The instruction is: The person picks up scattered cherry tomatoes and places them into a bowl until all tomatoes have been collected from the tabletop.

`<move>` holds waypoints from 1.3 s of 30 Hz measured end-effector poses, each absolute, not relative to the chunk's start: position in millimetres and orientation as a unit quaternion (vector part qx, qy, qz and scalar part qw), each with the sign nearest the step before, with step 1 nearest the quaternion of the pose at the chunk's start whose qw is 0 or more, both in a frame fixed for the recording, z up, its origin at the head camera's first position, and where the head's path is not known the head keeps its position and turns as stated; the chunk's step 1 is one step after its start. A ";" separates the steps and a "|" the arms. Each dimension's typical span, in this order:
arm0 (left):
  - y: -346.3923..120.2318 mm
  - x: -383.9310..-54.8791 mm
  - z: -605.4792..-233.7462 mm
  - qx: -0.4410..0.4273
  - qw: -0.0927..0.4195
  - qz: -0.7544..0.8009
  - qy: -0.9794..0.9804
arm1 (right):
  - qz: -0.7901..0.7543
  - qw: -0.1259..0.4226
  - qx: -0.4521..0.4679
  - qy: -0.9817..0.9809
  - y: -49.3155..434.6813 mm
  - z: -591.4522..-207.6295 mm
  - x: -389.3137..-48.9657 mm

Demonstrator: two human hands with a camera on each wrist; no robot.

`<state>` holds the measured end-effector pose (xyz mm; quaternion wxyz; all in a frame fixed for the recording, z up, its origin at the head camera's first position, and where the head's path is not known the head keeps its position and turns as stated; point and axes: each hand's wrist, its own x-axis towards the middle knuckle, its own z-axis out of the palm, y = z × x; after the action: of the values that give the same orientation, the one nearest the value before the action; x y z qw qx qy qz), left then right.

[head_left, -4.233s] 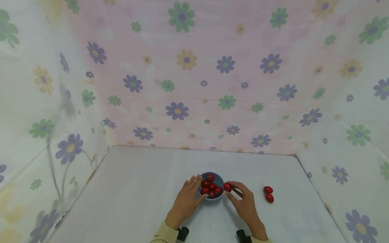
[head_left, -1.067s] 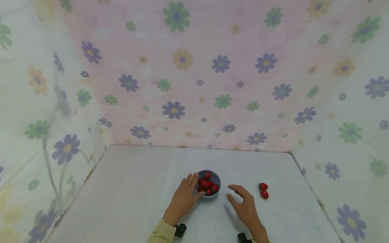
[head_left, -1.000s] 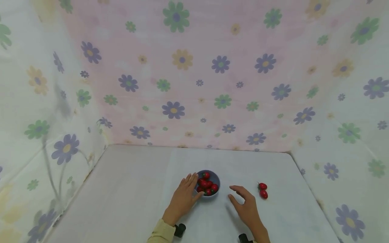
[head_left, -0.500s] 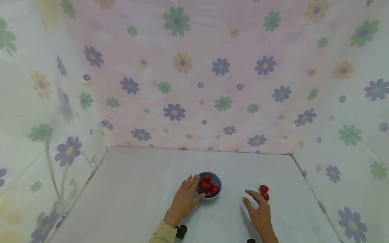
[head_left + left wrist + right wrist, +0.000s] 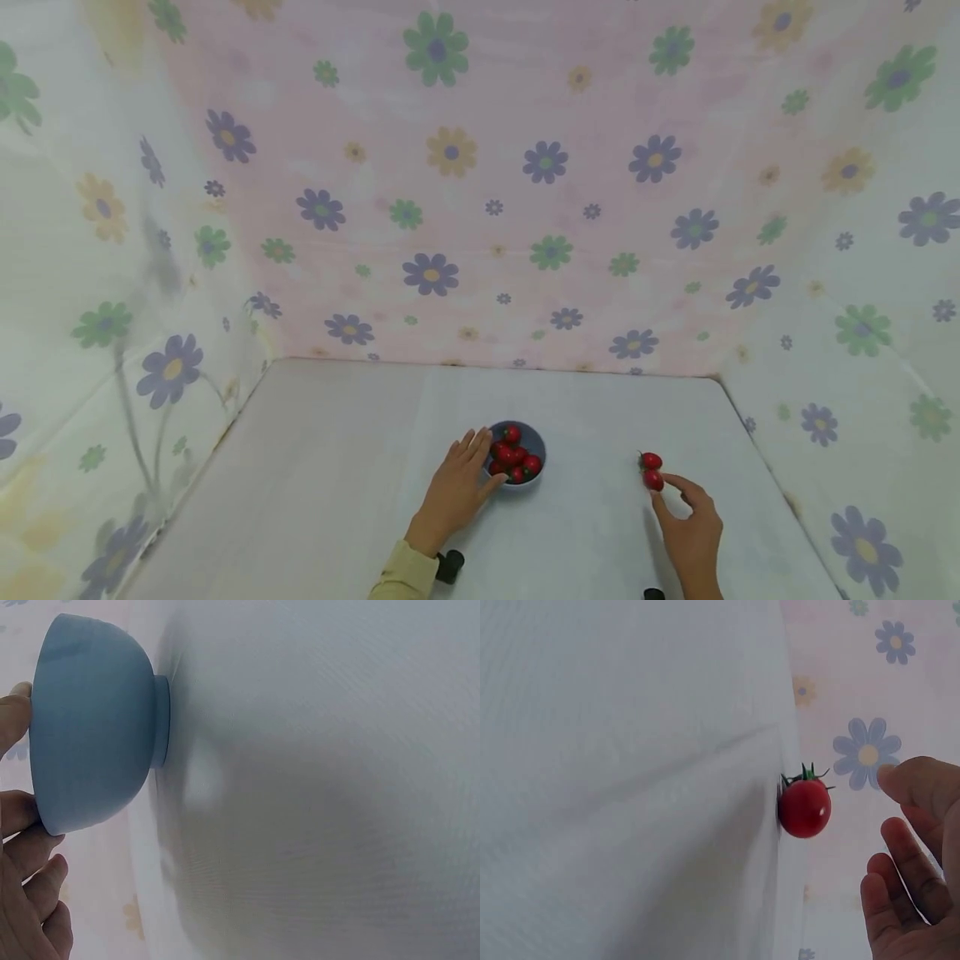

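The left hand (image 5: 453, 492) rests at the left rim of a small blue bowl (image 5: 536, 442), fingers straight and thumb near the front edge. Several small red tomatoes (image 5: 506, 455) lie inside the bowl. In the left wrist view, thumb and fingertips touch the rim of the bowl (image 5: 94, 727). Over to the right, the right hand (image 5: 693, 529) has thumb and forefinger spread around the front tomato (image 5: 653, 481). A second tomato (image 5: 652, 460) lies just behind it. The right wrist view shows a gap between the right hand (image 5: 915, 881) and a green-stemmed tomato (image 5: 805, 808).
A white-covered table (image 5: 352, 467) carries everything. Flower-patterned cloth (image 5: 480, 208) rises along its back edge and both sides. Black wrist cameras show at the left wrist (image 5: 451, 567) and the right wrist (image 5: 654, 594).
The right hand first held a tomato beside the bowl and let it go there. Since then it has moved right to the two tomatoes on the table. The left hand stays at the bowl.
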<state>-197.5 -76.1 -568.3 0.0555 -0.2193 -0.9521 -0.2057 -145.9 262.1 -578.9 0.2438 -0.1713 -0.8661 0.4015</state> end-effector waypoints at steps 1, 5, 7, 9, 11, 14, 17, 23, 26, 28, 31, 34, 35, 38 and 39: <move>-76.2 -197.5 -568.5 -0.220 0.056 -0.207 -0.952 | 0.400 0.234 -0.181 -0.867 265.1 -579.2 -145.6; -76.1 -197.2 -567.2 -0.223 0.064 -0.208 -0.950 | 0.399 0.181 -0.212 -0.873 274.6 -581.1 -145.8; -76.2 -196.8 -566.5 -0.224 0.067 -0.209 -0.950 | 0.399 0.153 -0.217 -0.878 278.0 -582.4 -146.0; -76.1 -196.4 -566.1 -0.222 0.064 -0.209 -0.950 | 0.400 0.129 -0.215 -0.882 280.6 -583.7 -146.0; -76.5 -196.2 -566.3 -0.219 0.063 -0.206 -0.952 | 0.400 0.106 -0.207 -0.887 282.4 -584.7 -146.6; -75.4 -196.1 -565.9 -0.216 0.063 -0.207 -0.952 | 0.404 0.076 -0.194 -0.891 284.5 -585.0 -148.3; -73.3 -196.3 -565.1 -0.215 0.065 -0.221 -0.949 | 0.405 0.053 -0.187 -0.893 285.6 -585.2 -150.3; -72.0 -194.2 -565.0 -0.207 0.064 -0.224 -0.950 | 0.399 0.038 -0.189 -0.896 283.6 -587.7 -151.0; -72.2 -194.1 -565.4 -0.205 0.064 -0.222 -0.951 | 0.400 0.039 -0.190 -0.896 282.8 -587.5 -151.8; -72.3 -194.2 -565.8 -0.206 0.063 -0.220 -0.951 | 0.403 0.035 -0.190 -0.895 282.4 -585.9 -152.5; -72.6 -194.6 -567.3 -0.206 0.059 -0.218 -0.952 | 0.409 0.026 -0.182 -0.894 281.9 -582.8 -154.1; -72.8 -195.0 -567.8 -0.206 0.056 -0.214 -0.953 | 0.412 0.023 -0.176 -0.894 280.5 -579.1 -156.7; -72.9 -195.1 -567.6 -0.207 0.056 -0.214 -0.953 | 0.412 0.025 -0.174 -0.894 280.0 -578.2 -157.7; -72.9 -195.3 -565.7 -0.206 0.052 -0.214 -0.953 | 0.412 0.031 -0.172 -0.894 279.0 -577.9 -160.8; -72.8 -195.2 -565.1 -0.205 0.049 -0.216 -0.954 | 0.412 0.032 -0.173 -0.894 279.0 -578.3 -162.0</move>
<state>-195.2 -72.8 -565.1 0.0489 -0.2048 -0.9535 -0.2156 -162.0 279.0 -578.3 0.0318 -0.1725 -0.8943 0.4117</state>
